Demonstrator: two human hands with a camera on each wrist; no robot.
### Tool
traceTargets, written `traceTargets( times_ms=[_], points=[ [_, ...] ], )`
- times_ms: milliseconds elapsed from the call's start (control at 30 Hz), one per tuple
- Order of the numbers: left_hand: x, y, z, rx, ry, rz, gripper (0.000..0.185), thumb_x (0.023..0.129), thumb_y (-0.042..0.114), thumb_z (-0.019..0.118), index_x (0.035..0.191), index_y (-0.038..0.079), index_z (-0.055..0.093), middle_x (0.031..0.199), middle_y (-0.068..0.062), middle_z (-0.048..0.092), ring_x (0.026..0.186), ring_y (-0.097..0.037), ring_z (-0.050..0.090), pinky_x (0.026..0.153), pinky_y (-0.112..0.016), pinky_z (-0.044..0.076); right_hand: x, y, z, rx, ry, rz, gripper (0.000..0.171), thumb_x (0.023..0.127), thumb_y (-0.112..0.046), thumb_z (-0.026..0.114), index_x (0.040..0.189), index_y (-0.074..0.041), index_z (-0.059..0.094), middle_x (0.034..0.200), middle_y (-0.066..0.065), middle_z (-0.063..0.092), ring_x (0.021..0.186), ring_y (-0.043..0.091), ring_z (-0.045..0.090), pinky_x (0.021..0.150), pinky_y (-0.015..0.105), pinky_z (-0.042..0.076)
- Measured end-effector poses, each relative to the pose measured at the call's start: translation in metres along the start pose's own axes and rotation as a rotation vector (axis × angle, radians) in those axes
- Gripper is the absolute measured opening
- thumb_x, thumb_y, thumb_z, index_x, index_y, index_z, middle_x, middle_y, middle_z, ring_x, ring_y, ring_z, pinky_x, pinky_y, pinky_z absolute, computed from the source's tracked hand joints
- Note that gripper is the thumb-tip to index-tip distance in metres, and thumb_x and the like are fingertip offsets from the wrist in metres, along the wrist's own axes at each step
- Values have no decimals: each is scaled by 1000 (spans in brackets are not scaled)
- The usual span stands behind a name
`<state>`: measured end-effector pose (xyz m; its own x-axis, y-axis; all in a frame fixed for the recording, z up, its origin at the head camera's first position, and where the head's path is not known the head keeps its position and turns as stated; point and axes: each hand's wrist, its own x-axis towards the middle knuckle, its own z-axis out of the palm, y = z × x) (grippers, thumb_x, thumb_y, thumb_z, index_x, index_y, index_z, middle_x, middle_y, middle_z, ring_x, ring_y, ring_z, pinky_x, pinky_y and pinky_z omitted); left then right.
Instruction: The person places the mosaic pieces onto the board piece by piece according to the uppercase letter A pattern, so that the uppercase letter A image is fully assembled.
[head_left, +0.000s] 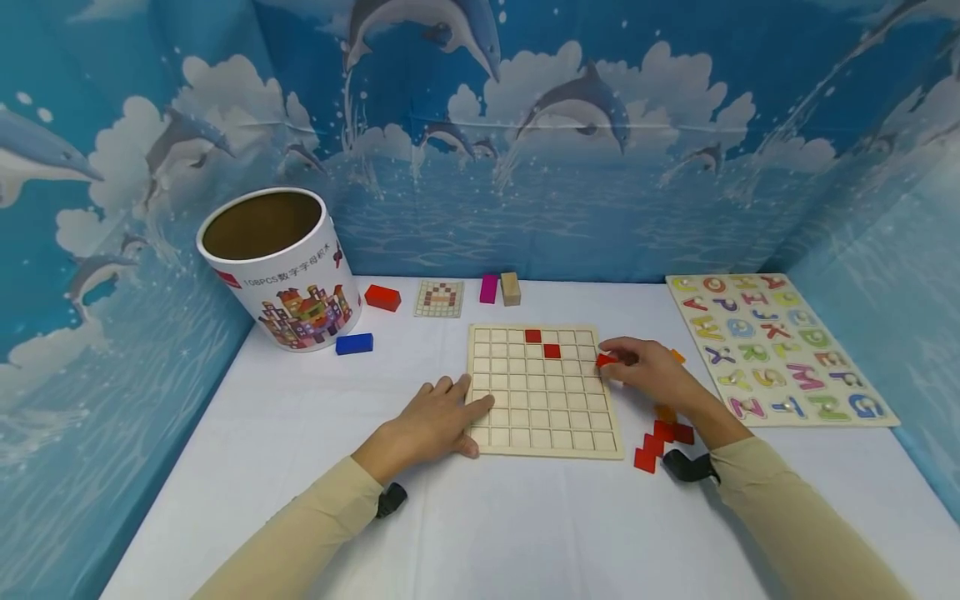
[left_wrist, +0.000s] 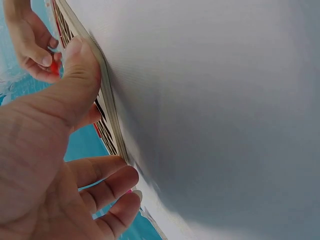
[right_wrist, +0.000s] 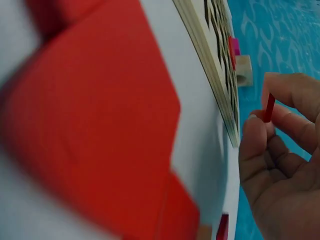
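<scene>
Mid-placement: right hand (head_left: pixel 651 372) pinches a red tile (head_left: pixel 606 360) at the grid board's (head_left: pixel 543 442) right edge, third row. Left hand (head_left: pixel 433 418) lies flat, fingers relaxed, steadying the board's left edge. Two reds already seated diagonally. Next move likely needs the tile squared over a cell, then pressed in.

— What sort of place is this?
— A staged play corner: a white table (head_left: pixel 300 433) walled in by a dolphin-and-sea backdrop (head_left: pixel 570 133)
— And the toys?
— A building-block tub (head_left: pixel 281 271), an alphabet puzzle (head_left: pixel 776 350), a wooden grid board (head_left: pixel 543 392), loose coloured blocks (head_left: pixel 382 297)
</scene>
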<state>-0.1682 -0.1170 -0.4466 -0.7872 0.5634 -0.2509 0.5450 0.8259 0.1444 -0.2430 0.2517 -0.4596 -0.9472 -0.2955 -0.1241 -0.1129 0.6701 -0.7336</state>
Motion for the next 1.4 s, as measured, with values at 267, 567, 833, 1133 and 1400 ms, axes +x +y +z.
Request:
traceTargets(
  times_ms=[267, 567, 833, 1133, 1400],
  points=[
    [0, -2, 3, 5, -4, 2, 82, 86, 52, 73, 157, 27, 42, 162, -21, 34, 141, -37, 38, 109, -54, 36, 26, -14, 20, -78, -52, -93, 32, 94, -22, 73, 123, -8, 70, 111, 9, 64, 96, 24, 54, 82, 37, 47],
    [-1, -1, -1, 5, 2, 8, 82, 85, 52, 73, 157, 27, 42, 161, -21, 34, 141, -38, 39, 108, -54, 37, 34, -23, 23, -137, -98, -141, 32, 94, -13, 73, 125, -5, 70, 116, 12, 62, 96, 24, 53, 82, 39, 47],
    [0, -1, -1, 6, 7, 6, 82, 85, 51, 73, 157, 26, 42, 161, -21, 34, 140, -38, 39, 108, -54, 38, 27, -24, 18, -142, -95, -138, 39, 95, -17, 74, 132, -8, 67, 121, 9, 64, 98, 23, 54, 82, 39, 47],
    [1, -2, -1, 3, 5, 6, 82, 85, 50, 74, 157, 26, 43, 161, -22, 35, 140, -38, 39, 108, -54, 38, 1, -19, -6, -110, -64, -52, 44, 97, -20, 70, 139, -8, 62, 130, 14, 63, 104, 27, 56, 80, 38, 50],
    [-1, 0, -2, -1, 9, 12, 81, 85, 51, 74, 156, 26, 44, 160, -22, 36, 138, -38, 40, 106, -54, 39, -45, 6, -23, -2, -74, 46, 47, 94, -30, 75, 136, -12, 64, 119, 11, 63, 93, 26, 54, 67, 30, 51]
  ],
)
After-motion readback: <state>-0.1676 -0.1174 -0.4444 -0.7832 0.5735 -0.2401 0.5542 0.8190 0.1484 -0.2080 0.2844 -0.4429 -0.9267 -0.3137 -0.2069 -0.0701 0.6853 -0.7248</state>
